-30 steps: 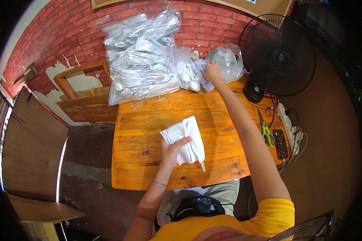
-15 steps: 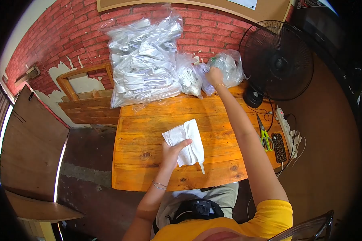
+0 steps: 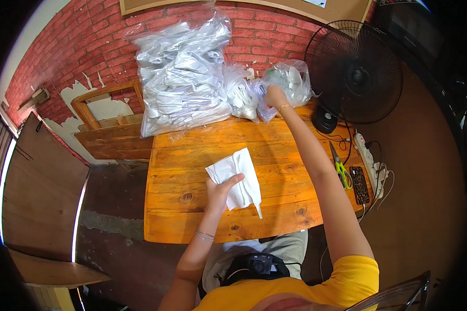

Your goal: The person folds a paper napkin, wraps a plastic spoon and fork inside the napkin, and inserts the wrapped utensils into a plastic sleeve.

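Observation:
My left hand point(image 3: 220, 192) grips a folded white cloth point(image 3: 239, 181) above the middle of the wooden table point(image 3: 181, 217), thumb on top. A narrow white strip hangs from the cloth's lower corner. My right hand point(image 3: 275, 97) reaches to the back of the table, closed, at a small plastic bag with purplish contents point(image 3: 263, 110); its fingertips are too small to show what they hold. Right behind that hand is a clear plastic bag point(image 3: 294, 83). To the left stand a small bag of white items point(image 3: 242, 101) and a large clear bag full of white pieces point(image 3: 184, 83).
A black fan point(image 3: 355, 75) stands at the back right. Green-handled scissors point(image 3: 341, 168), a phone with a spotted case point(image 3: 359, 184) and a white power strip point(image 3: 369, 160) with cables lie along the right edge. A wooden frame point(image 3: 109, 124) leans at the left.
My right hand stays at the bags, and the clear bag beside it has changed shape slightly. The cloth in my left hand has hardly moved; the whole view has shifted a little.

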Available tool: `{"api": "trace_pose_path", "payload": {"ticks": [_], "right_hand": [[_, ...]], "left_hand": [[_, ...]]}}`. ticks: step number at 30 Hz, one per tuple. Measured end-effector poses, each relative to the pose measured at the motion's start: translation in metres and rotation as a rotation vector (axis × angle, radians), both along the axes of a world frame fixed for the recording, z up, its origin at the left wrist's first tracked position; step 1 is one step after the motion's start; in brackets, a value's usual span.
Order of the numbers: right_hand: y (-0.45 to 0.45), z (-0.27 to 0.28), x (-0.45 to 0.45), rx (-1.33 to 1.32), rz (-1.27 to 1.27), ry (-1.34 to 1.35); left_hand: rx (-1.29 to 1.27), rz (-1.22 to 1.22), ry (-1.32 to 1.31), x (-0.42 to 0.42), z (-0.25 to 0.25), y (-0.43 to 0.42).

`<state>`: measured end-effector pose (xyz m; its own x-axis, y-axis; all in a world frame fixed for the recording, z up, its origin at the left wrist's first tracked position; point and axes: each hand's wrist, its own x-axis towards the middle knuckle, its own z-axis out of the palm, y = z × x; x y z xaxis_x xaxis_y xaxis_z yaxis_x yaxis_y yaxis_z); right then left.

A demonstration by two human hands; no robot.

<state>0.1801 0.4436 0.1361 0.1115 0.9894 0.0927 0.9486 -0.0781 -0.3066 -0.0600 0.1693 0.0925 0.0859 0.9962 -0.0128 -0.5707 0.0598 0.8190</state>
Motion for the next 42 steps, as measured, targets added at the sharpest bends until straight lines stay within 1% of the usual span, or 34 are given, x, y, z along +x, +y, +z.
{"api": "trace_pose_path", "payload": {"ticks": [1, 4, 5, 7, 10, 13, 16, 19, 22, 28, 31, 34, 40, 42], "right_hand": [[0.000, 0.001, 0.002, -0.055, -0.031, 0.094], [-0.003, -0.015, 0.012, 0.157, -0.039, 0.029], [-0.003, -0.019, 0.016, 0.165, -0.030, -0.012], [-0.019, -0.009, 0.008, 0.183, -0.008, -0.090], [-0.024, -0.002, 0.002, 0.137, -0.017, -0.138], [-0.025, 0.006, 0.000, -0.004, 0.078, -0.096], [-0.026, 0.004, -0.013, 0.077, -0.015, -0.172], [-0.022, 0.000, -0.012, 0.089, -0.064, -0.088], [-0.018, -0.006, -0.009, 0.119, -0.060, -0.127], [-0.004, -0.011, -0.012, 0.220, -0.073, -0.073], [0.001, -0.008, -0.010, 0.325, -0.124, 0.007], [0.009, -0.003, -0.004, 0.433, -0.153, 0.149], [-0.001, 0.013, 0.007, 0.488, -0.114, 0.060], [0.011, 0.003, 0.020, 0.501, -0.009, 0.013]], "left_hand": [[0.005, 0.002, -0.002, 0.000, 0.000, 0.000], [0.007, -0.009, -0.005, 0.001, 0.000, -0.001], [0.006, -0.017, -0.003, 0.001, 0.000, 0.000], [0.020, -0.017, 0.002, 0.002, 0.000, 0.001], [0.031, -0.004, 0.003, 0.001, -0.001, 0.000], [0.015, -0.009, -0.005, 0.001, 0.002, 0.000], [0.014, -0.010, -0.007, 0.002, 0.000, 0.001], [0.005, -0.018, 0.001, 0.002, -0.001, 0.001], [0.008, -0.036, 0.006, 0.002, -0.001, 0.001], [0.028, -0.024, 0.008, 0.002, -0.005, 0.002], [0.023, -0.018, -0.002, 0.002, -0.004, 0.002], [0.016, -0.035, 0.023, 0.001, -0.007, 0.003], [-0.012, -0.026, 0.035, 0.001, -0.002, 0.002], [-0.010, -0.022, 0.032, 0.001, -0.002, 0.002]]}}
